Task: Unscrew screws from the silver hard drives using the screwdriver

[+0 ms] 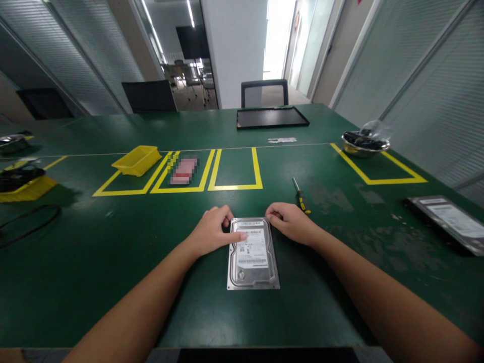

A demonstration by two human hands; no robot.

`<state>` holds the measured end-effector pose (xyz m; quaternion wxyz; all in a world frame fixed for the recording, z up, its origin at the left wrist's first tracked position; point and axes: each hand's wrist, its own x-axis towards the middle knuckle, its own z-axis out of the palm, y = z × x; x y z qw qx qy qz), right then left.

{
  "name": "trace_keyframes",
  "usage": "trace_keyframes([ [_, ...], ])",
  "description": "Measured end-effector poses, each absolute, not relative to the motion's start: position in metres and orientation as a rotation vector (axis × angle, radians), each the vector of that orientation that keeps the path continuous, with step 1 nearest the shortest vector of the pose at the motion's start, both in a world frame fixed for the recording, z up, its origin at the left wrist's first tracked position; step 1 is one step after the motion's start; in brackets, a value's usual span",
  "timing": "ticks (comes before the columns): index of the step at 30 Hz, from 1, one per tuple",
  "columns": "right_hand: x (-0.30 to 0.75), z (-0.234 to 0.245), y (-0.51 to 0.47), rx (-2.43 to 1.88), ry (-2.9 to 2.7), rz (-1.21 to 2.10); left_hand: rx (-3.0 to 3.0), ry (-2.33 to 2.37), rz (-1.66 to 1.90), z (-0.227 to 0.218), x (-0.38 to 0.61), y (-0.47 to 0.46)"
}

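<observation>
A silver hard drive (251, 262) with a white label lies on the green table, directly before me. My left hand (214, 229) is at its upper left edge, thumb laid across the label and fingers curled beside the edge. At the upper right corner, my right hand (289, 220) has its fingers bent in and pinching the drive's edge; the fingertips are partly hidden. Just beyond that hand lies a screwdriver (302, 201) with a black and yellow handle, its shaft pointing away from me.
Yellow tape squares mark the green table (113, 282). A yellow tray (138, 160) and a blurred-out pinkish item (184, 170) sit in two of them. Right: a metal bowl (365, 146) and another hard drive (449, 219). Left: a black cable (41, 207). Behind: a flat black panel (272, 117).
</observation>
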<state>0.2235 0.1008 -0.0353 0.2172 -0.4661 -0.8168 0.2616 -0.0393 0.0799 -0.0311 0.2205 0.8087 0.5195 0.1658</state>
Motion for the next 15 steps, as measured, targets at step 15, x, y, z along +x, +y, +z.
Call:
trace_keyframes([
  [15, 0.2238, -0.0346, 0.1017, -1.295, -2.269, 0.750, 2.228, 1.434, 0.445, -0.0290, -0.0381, 0.0790],
])
